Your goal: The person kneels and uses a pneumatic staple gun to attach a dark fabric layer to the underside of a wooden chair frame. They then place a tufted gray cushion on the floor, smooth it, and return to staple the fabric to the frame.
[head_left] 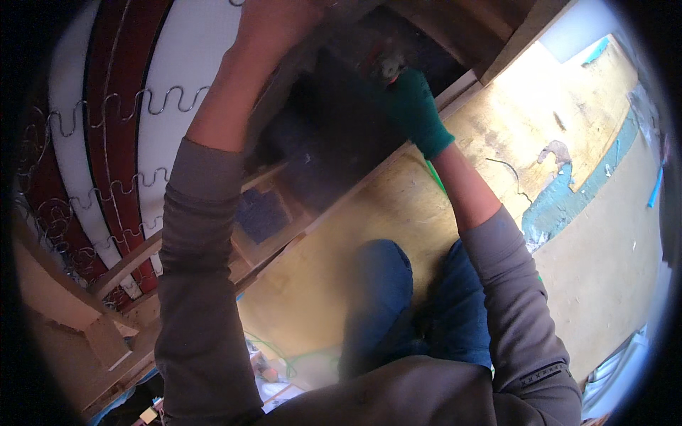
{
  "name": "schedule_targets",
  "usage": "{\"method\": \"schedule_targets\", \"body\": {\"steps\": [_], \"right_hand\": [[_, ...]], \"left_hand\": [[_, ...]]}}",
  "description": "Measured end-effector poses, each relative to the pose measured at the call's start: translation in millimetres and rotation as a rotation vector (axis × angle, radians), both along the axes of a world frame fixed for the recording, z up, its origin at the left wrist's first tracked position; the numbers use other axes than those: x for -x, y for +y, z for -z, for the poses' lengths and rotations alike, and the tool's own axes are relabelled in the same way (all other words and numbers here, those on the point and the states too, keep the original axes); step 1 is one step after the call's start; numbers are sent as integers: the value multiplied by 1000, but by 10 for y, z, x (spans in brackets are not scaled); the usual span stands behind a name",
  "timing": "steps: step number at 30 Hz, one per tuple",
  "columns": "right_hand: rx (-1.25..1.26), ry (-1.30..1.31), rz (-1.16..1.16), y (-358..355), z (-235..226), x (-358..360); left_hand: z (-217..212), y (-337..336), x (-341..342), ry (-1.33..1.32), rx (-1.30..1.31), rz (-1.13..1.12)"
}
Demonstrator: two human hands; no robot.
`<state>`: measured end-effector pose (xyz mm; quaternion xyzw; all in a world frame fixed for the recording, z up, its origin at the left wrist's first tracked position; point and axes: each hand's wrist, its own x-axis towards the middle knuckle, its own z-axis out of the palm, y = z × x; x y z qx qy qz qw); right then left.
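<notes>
My right hand, in a green glove, reaches into the dark inside of a wooden furniture frame. Its fingers look closed around a blurred tool with metal and red parts; its kind is too dim to make out. Bare-skinned at the wrist, my left hand is up at the top edge, beside the frame's dark opening. Its fingers are hidden in shadow and cut off by the picture's edge. Dark fabric spreads inside the frame beneath both hands.
Zigzag wire springs cross red and white striped material at left. Wooden rails stand at lower left. Under my knees lies a worn yellowish board, with a teal patch, a thin dark strip and scraps toward the right.
</notes>
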<state>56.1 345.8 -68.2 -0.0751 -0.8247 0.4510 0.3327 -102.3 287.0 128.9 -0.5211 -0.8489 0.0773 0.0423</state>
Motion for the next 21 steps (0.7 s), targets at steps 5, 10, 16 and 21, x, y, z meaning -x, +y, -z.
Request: {"method": "schedule_targets", "body": {"steps": [5,10,16,21], "right_hand": [[127,-50,-5,-278,28,48],[249,-28,-53,-257,65,-30],[159,-124,-95,-423,-124,-40],[-33,-189,-102,-229,-398,-185]], "left_hand": [[-8,-31,3,-13,8,2],[-27,-40,-9,-16,-3,-1],[-40,-59,-20,-27,-15,1],[-31,-109,-4,-37,-58,6]]}}
